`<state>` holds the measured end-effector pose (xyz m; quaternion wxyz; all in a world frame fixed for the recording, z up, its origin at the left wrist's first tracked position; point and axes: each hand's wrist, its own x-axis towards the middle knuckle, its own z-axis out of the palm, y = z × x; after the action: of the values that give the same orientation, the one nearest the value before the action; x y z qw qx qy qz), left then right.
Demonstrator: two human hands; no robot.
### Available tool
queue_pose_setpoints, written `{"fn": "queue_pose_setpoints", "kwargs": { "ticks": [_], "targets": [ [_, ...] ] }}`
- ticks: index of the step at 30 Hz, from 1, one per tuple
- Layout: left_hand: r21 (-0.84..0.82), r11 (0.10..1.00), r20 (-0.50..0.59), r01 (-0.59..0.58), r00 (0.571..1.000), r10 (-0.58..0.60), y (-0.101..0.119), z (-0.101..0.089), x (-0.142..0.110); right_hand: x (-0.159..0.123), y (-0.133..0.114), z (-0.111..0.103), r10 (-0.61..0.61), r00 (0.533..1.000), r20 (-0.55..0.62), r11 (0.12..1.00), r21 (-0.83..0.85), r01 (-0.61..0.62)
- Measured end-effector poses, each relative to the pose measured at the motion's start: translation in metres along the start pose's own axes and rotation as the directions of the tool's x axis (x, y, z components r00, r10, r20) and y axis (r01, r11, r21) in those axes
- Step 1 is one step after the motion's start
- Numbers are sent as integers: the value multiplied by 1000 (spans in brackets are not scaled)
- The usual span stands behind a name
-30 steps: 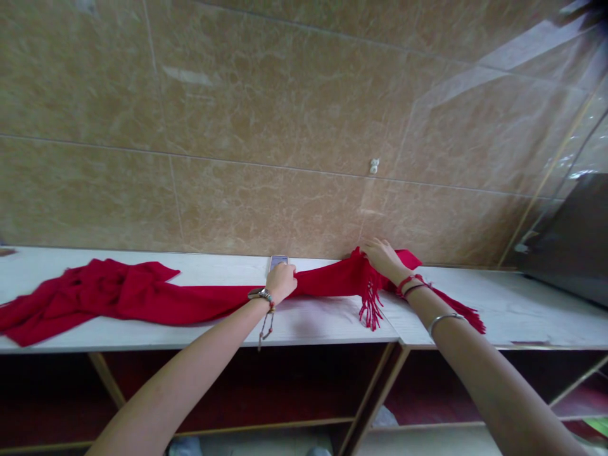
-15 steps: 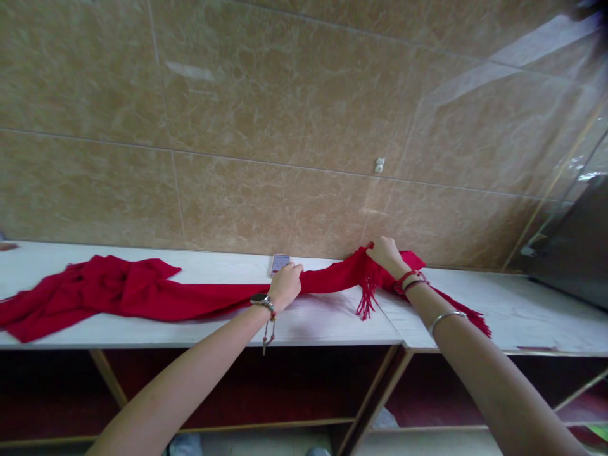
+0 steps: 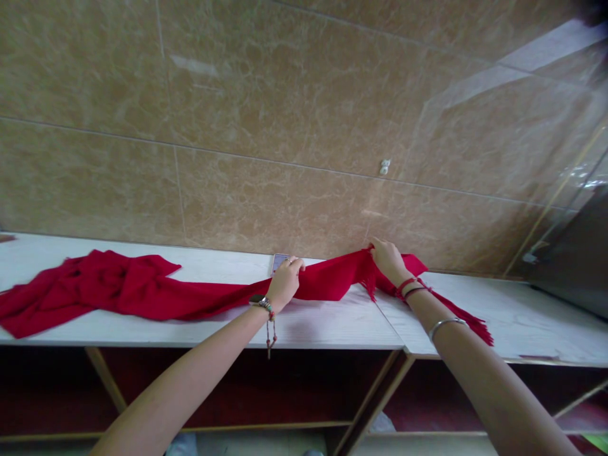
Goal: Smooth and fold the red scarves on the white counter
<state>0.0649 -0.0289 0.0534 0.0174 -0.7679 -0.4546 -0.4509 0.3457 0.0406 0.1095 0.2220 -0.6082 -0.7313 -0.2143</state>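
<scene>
A long red scarf [image 3: 190, 301] with fringed ends stretches along the white countertop [image 3: 266, 330]. Its left part lies bunched in loose folds. My left hand [image 3: 286, 283] is closed on the scarf's upper edge near the middle. Farther right, my right hand [image 3: 387, 258] pinches the cloth by a fringed end, close to the wall. Between the hands the scarf is lifted a little and fairly flat. Some fringe hangs below my right hand, and more fringe spreads on the counter beyond my right wrist. Just behind my left hand lies a phone [image 3: 279, 261], partly covered by that hand.
A brown tiled wall [image 3: 266, 190] rises behind the counter, with a small white figure-shaped hook [image 3: 384, 166] on it. At the right end stands a dark grey box-like object [image 3: 577, 259]. Open shelves [image 3: 256, 392] with reddish boards are below the countertop.
Both hands keep their hold on the scarf. The stretch between them has spread wider and flatter, and the fringe under my right hand now shows less. The view has shifted slightly.
</scene>
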Motion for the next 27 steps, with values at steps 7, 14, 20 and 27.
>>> {"fn": "queue_pose_setpoints", "kwargs": {
  "ticks": [7,14,20,27],
  "targets": [
    [-7,1000,69,-18,997,19,-9,6,-4,-1,-3,3,-66,997,32,994,-87,68],
    [-38,999,48,-23,999,25,-8,12,-13,6,1,5,-46,997,58,995,-87,51],
    [-47,995,70,90,994,-86,-9,10,-3,9,6,8,-3,998,68,995,-95,10],
    [249,962,239,109,956,-170,-20,-5,-5,8,6,4,-3,998,71,998,-55,7]
  ]
}}
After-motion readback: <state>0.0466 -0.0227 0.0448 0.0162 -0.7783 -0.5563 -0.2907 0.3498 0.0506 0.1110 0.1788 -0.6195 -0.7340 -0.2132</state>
